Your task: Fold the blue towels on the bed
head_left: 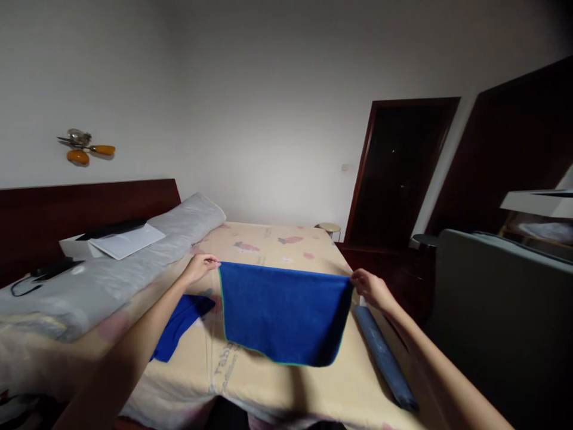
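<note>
A blue cloth [286, 313] with a thin green edge hangs stretched out above the bed. My left hand [202, 267] pinches its upper left corner, and my right hand [370, 289] grips the upper right corner. Between the two hands the top edge runs nearly straight, while the lower edge hangs loose. Under my left forearm a second blue cloth [181, 325] lies on the bed, partly covered by the arm. Close to my right forearm rests a long dark grey-blue rolled or folded item [384, 358]; its kind I cannot make out.
The bed [250, 382] has a cream sheet with printed pictures. Along the headboard [89, 200] lies grey bedding [179, 221] with a white box or folder [128, 240] on it. A round stool [330, 227] stands beyond, near a dark door [398, 173]. A grey panel [492, 310] rises at the right.
</note>
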`<state>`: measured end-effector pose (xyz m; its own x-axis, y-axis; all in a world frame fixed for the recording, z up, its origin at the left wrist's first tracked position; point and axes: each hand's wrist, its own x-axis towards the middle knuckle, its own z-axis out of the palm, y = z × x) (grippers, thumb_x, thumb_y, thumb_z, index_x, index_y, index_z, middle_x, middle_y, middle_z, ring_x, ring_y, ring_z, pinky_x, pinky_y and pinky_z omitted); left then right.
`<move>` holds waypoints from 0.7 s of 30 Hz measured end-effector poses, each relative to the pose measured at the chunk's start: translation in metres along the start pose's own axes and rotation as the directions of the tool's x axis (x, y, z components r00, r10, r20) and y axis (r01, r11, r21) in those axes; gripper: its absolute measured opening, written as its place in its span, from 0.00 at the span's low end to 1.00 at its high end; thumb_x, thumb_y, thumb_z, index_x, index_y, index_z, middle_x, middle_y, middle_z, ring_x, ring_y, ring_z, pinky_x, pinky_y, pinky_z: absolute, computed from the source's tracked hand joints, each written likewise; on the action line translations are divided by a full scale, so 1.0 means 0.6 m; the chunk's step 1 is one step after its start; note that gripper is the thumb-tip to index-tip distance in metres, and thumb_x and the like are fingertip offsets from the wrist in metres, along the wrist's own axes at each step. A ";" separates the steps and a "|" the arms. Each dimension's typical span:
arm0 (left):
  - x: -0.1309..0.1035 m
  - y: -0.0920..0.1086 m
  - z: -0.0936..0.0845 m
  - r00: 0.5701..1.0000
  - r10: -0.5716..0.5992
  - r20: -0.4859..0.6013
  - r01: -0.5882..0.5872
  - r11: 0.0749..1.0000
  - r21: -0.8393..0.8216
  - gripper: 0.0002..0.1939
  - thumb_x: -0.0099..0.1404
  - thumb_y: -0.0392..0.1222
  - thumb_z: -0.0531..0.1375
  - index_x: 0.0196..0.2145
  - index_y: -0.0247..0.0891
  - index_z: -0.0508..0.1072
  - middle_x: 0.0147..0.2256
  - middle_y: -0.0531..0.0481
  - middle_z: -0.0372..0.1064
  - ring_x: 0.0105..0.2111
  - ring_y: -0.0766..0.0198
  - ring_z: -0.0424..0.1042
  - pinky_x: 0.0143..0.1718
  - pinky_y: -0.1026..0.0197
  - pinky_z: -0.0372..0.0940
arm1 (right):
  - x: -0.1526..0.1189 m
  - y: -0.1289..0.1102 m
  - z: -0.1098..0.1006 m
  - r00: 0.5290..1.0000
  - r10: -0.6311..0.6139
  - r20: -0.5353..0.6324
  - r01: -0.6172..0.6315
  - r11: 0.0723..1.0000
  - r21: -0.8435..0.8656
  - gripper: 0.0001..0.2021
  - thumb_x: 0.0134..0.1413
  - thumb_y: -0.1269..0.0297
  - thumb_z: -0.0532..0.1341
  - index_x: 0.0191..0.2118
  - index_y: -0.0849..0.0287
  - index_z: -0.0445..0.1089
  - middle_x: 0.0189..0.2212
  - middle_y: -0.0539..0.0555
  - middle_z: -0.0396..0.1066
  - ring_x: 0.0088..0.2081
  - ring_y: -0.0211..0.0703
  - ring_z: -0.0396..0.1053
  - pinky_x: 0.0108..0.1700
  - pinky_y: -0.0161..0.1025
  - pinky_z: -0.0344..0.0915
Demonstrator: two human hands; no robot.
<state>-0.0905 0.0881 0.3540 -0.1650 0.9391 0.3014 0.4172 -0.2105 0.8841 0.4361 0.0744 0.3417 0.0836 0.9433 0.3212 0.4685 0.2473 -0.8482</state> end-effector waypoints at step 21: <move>-0.117 -0.221 0.113 0.974 0.147 0.172 -0.181 0.962 0.205 0.10 0.56 0.51 0.59 0.27 0.43 0.75 0.32 0.50 0.70 0.37 0.57 0.70 0.43 0.56 0.65 | -0.133 0.257 0.103 0.981 0.055 0.186 -0.022 0.984 -0.178 0.15 0.57 0.48 0.49 0.35 0.53 0.62 0.27 0.52 0.73 0.24 0.41 0.69 0.31 0.39 0.64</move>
<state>-0.0738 0.0685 0.1917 0.0546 0.9306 0.3621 0.6142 -0.3172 0.7226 0.4471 0.0511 0.1594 -0.0561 0.9802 0.1897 0.6156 0.1836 -0.7664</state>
